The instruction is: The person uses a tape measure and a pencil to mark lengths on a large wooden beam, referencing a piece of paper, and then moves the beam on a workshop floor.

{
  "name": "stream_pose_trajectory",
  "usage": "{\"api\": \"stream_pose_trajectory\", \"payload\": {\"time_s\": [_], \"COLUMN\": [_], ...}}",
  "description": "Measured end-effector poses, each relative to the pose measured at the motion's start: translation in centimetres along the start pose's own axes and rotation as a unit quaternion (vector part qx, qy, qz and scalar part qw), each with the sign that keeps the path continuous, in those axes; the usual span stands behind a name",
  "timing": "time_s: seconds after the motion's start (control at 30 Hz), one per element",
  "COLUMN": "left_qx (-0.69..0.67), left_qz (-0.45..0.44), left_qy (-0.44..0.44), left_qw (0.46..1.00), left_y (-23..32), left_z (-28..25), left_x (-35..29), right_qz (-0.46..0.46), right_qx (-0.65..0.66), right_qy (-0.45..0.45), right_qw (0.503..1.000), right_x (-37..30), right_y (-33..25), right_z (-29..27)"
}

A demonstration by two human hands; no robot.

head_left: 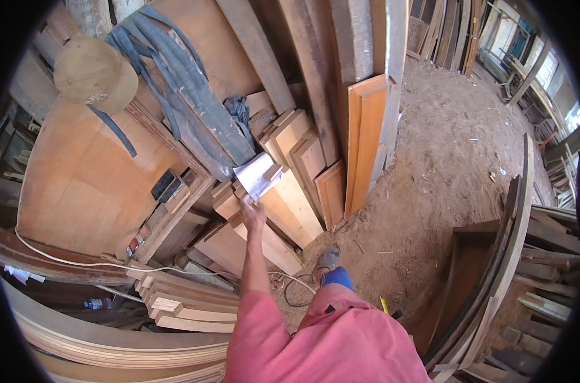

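Where the left hand (pixel 253 215) reaches forward, its fingers meet the lower edge of a white paper sheet (pixel 251 176), though whether they pinch it I cannot tell at this size. The sheet lies over the upper ends of pale wooden planks (pixel 296 207), with a small wooden block (pixel 273 172) on it. The right hand, out of view, I cannot judge.

The head fisheye looks down, rim hard to read.
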State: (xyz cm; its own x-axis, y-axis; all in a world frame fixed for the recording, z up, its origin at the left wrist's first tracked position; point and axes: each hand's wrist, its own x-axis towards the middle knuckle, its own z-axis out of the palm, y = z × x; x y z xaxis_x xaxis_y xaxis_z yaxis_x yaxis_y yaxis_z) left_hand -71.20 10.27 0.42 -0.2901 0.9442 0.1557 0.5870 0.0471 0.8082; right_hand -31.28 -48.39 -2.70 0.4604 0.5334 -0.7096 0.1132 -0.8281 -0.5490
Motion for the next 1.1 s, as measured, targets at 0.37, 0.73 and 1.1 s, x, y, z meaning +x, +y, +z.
{"api": "stream_pose_trajectory", "payload": {"time_s": [0.37,0.73,1.1], "left_qx": [0.059,0.161,0.125], "left_qz": [-0.274,-0.276,-0.287], "left_qy": [-0.08,-0.114,-0.071], "left_qw": [0.957,0.941,0.947], "left_y": [-2.4,-1.1,-0.5], "left_z": [3.5,2.5,3.1], "left_x": [8.7,8.8,8.6], "right_qz": [-0.065,0.007,-0.038], "right_qx": [-0.05,0.073,-0.114], "right_qy": [-0.063,-0.133,-0.103], "right_qw": [0.995,0.988,0.987], "right_x": [6.2,14.2,15.7], "right_y": [-13.6,-27.1,-21.9], "right_z": [0.1,1.7,-0.5]}}
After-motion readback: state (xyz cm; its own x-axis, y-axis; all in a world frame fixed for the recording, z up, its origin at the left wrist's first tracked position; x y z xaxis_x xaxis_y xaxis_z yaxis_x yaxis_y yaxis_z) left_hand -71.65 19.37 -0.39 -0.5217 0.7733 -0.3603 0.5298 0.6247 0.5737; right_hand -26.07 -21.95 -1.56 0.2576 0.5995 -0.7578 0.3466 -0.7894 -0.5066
